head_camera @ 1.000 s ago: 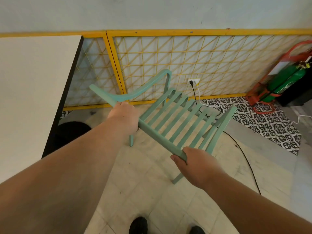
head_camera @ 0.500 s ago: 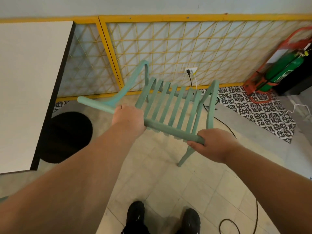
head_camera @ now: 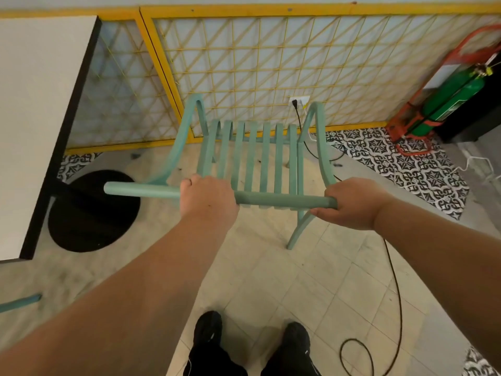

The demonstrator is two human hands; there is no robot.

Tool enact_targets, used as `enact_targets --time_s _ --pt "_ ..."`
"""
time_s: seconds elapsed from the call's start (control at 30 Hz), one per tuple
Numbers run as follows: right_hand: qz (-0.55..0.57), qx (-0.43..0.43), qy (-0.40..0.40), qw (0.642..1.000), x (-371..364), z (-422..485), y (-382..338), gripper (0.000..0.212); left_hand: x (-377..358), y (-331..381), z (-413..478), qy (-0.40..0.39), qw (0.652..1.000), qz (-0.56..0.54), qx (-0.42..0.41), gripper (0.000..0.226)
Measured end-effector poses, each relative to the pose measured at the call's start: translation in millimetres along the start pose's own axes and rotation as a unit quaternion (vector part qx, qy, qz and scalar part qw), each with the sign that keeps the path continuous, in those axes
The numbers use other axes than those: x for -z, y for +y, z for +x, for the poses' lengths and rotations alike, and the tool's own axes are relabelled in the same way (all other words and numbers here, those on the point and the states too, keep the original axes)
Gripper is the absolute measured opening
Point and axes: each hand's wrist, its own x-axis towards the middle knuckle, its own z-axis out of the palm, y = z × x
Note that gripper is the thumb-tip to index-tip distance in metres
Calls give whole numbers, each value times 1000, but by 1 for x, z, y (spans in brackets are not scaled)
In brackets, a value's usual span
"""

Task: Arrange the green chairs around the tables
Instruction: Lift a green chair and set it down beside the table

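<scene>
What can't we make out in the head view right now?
- Green chair: near left leg, hidden behind the left hand.
- Table: far side, cut off by the left edge.
- Fingers of the right hand: curled under the top rail.
- Green cylinder: label blurred.

No text, label, brand or number can be read anywhere; the green cylinder [head_camera: 451,103] right of the chair [head_camera: 252,158] bears markings too blurred to make out.
</scene>
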Motion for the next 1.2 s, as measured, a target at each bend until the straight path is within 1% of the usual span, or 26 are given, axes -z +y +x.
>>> enact_targets --time_s 0.1,0.17,0.2,0.27,0.3,0.33,0.37,0.4,0.47,0.53,0.57,0.63,0.73,0.93,1.2 --pt "2 7 -12 1000 2 0 2 78 -1 -3 -6 7 1000 -21 -16 33" --pt "23 5 -31 999 5 -1 -3 87 1 -14 -10 0 997 -61 -38 44" --pt "40 -1 -48 998 9 -1 -6 95 3 -24 -12 -9 996 -76 -44 55" --pt "77 -26 -80 993 16 1 -18 105 8 -50 -11 -15 997 -74 -28 90" --pt "89 -38 -82 992 19 2 -27 106 10 -65 -8 -9 998 -62 -13 107" --pt "98 -40 -71 992 21 5 -41 105 12 -80 -3 -2 999 -52 0 119" --pt "108 -37 -54 992 21 10 -57 103 13 -95 2 -2 999 -45 11 125" --pt "123 -33 -35 991 21 17 -75 100 13 -110 8 -9 999 -38 19 126" --pt "149 -35 -4 988 20 30 -105 96 9 -131 18 -43 998 -32 22 121" --pt "136 -55 14 989 20 43 -124 90 1 -143 22 -88 995 -39 10 116" --pt "118 -70 21 990 19 47 -128 89 -4 -146 23 -93 995 -42 -1 114" --pt "78 -90 29 992 16 51 -131 94 -10 -148 24 -78 996 -41 -19 112" --pt "50 -94 30 994 14 52 -133 98 -14 -148 25 -64 997 -43 -25 112" --pt "44 -94 31 994 13 52 -131 105 -12 -144 22 -58 998 -33 -17 108" --pt "44 -86 23 995 15 49 -128 101 -8 -141 16 -59 997 -47 -18 101"
